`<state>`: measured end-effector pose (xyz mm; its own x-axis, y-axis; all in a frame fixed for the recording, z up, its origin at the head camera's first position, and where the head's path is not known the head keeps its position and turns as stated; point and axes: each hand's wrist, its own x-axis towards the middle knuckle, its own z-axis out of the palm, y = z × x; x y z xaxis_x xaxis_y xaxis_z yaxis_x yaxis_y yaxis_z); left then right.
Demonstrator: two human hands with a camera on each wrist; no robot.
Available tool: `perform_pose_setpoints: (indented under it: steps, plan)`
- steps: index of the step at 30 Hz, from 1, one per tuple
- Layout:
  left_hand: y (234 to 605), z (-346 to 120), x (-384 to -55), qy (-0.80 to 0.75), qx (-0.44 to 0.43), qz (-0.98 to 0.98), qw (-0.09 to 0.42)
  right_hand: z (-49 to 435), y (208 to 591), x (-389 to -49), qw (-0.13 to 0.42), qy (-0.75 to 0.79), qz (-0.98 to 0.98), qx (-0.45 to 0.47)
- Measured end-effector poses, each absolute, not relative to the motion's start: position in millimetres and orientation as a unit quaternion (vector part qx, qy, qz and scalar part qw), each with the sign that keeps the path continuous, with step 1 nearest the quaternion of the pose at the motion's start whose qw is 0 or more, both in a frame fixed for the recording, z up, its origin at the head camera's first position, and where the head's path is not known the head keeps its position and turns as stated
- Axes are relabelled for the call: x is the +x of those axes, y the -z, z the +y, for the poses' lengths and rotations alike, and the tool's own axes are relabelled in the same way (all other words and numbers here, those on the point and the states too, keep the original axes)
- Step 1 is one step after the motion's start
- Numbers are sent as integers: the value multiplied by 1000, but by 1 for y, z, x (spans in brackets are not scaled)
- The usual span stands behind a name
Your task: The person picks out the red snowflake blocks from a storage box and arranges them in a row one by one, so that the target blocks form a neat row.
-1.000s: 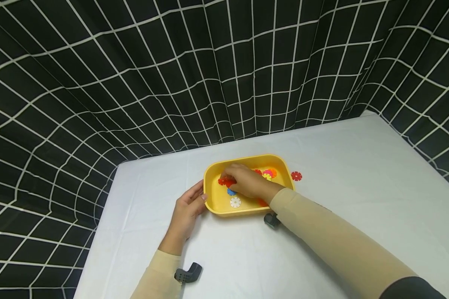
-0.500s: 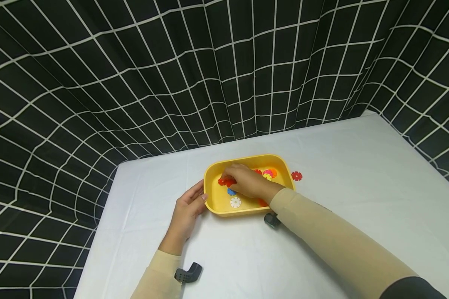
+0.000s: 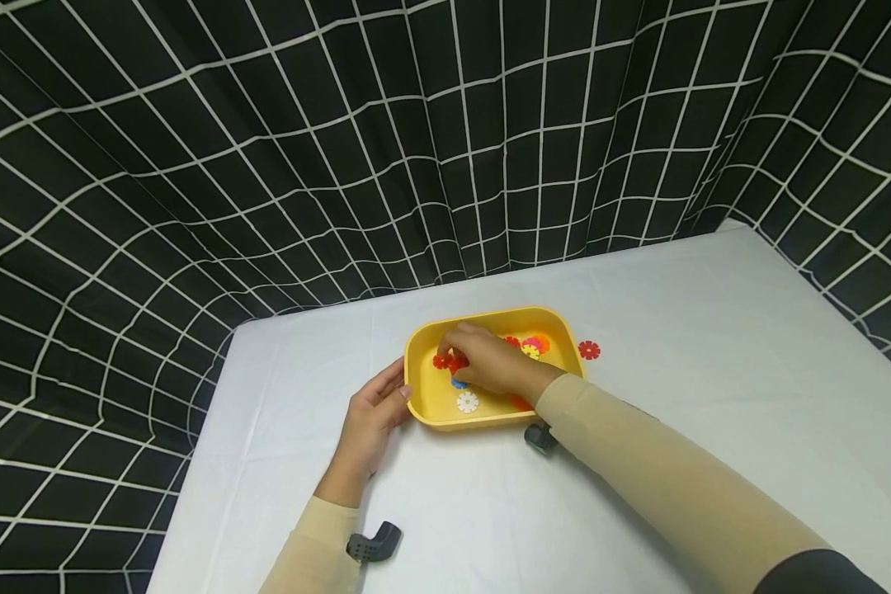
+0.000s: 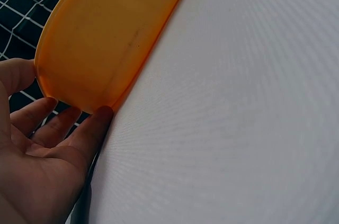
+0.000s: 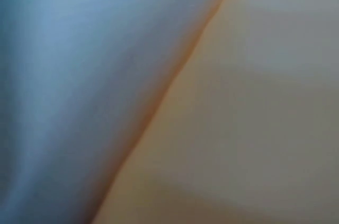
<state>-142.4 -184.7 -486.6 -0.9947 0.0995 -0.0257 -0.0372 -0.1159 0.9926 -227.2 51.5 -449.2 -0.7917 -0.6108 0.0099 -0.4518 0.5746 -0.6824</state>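
Observation:
A yellow plastic tray (image 3: 440, 425) stands on the table with several toothed plastic discs in it. My left hand (image 3: 367, 425) grips its left end, thumb at the rim and fingers against the outer wall; in the left wrist view the fingertips (image 4: 103, 112) touch the orange-looking wall (image 4: 106, 38). Inside the tray my right hand (image 3: 490, 360) reaches down and pinches a red toothed disc (image 3: 456, 365) between thumb and fingers. Beside it lie another red disc (image 3: 441, 360), a partly covered blue disc (image 3: 458, 383) and a white disc (image 3: 467, 402). The right wrist view is blurred and shows no hand.
Yellow (image 3: 530, 352), pink, orange and red discs lie at the tray's right end, partly under the right arm. One red disc (image 3: 589, 350) lies outside on the white tablecloth (image 3: 713, 346). A black gridded curtain (image 3: 475, 148) hangs behind and at both sides.
The red disc in my right fingers has tilted and shifted slightly down, covering more of the blue disc. My left hand and the tray have not moved.

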Motion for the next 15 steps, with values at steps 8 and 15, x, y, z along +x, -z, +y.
perform_pose_setpoints:
  steps: [8, 15]
  plan:
    - [486, -185, -142, -749, 21, 661, 49, 52, 452, -232, 90, 355, 874, -319]
    - [487, -185, -143, -748, 25, 661, 48, 54, 452, -232, 121, 356, 867, -326]
